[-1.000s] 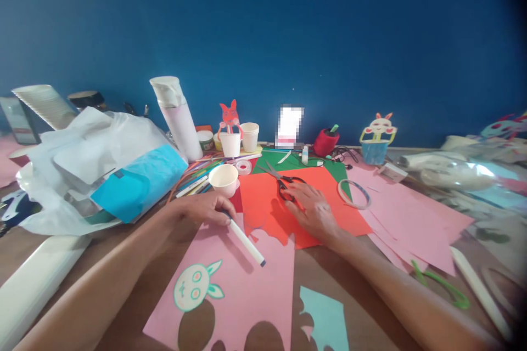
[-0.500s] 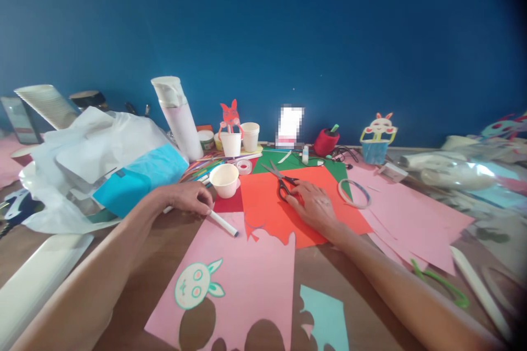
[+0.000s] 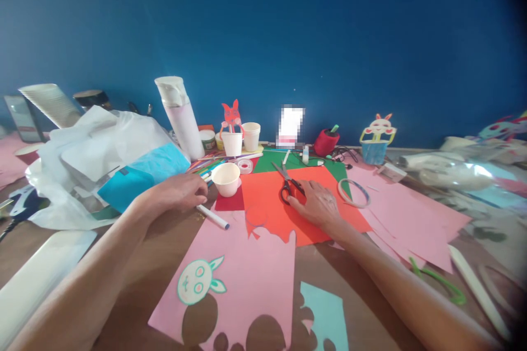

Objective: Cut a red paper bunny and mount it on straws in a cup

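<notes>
My left hand [image 3: 183,193] hovers at the left, its fingers loosely bent. Just below its fingertips a white marker with a dark end [image 3: 214,218] lies on the edge of the pink cut-out sheet [image 3: 251,263], seemingly out of its grip. My right hand [image 3: 317,200] rests over orange paper [image 3: 267,197], thumb and fingers around the handles of black-handled scissors [image 3: 285,182]. The scissor blades point away toward the wall, slightly apart. A white rabbit-face cut-out with green outline [image 3: 197,281] lies on the pink sheet. A white paper cup [image 3: 225,179] stands beside my left hand.
Behind are a cup with a red paper figure [image 3: 233,142], a blue cup with a rabbit figure [image 3: 374,148] and a tape roll [image 3: 245,166]. A plastic bag [image 3: 82,170] lies left. Pink sheets [image 3: 411,219] and a tape ring [image 3: 354,193] lie right.
My left hand has lifted slightly away from the marker, which has shifted left on the pink sheet. The scissors have turned and moved a little to the right under my right hand.
</notes>
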Available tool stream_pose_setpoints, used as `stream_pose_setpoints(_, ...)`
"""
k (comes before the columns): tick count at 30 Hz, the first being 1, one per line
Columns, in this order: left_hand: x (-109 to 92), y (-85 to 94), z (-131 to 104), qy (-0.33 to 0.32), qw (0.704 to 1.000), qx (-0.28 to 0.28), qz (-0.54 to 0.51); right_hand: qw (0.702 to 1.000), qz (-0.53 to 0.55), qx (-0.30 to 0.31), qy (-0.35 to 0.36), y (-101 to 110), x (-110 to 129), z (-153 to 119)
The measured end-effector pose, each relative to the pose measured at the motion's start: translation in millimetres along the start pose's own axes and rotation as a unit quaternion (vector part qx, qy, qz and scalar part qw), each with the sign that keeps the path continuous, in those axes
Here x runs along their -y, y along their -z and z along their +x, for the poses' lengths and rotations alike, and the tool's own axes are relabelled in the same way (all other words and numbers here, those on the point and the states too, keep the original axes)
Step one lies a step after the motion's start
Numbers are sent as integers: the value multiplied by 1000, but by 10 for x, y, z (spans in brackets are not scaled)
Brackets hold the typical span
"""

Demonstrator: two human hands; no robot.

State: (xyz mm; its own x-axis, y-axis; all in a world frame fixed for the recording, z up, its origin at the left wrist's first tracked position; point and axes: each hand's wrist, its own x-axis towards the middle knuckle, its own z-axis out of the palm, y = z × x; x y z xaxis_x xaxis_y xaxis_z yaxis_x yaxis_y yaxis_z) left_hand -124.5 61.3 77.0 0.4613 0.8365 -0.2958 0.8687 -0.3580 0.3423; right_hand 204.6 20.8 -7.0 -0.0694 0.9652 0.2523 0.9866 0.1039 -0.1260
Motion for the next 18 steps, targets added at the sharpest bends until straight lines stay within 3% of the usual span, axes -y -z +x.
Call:
stream_pose_setpoints(3, -198, -17, -59, -29, 992, 96, -79, 1000, -6, 5, -3, 12, 13, -1)
stream_pose_setpoints(6, -381, -188, 1, -52, 963, 200, -174, 1000, -11, 16, -6, 23, 17, -2)
stream_pose_setpoints(7, -420, -269, 46, -37, 957, 209, -196, 1000, -14, 20, -8, 27, 17, -3)
stream_pose_setpoints(10, -456, -484, 190, 8, 954, 148, -260, 999, -18, 27, -11, 38, 17, -12)
stream_pose_setpoints(13, -448, -566, 258, 13, 949, 111, -295, 1000, -12, 25, -8, 43, 18, -23)
stream_pose_setpoints(18, -493, -538, 246, 42, 911, 141, -386, 1000, 4, 20, -5, 27, 11, -32)
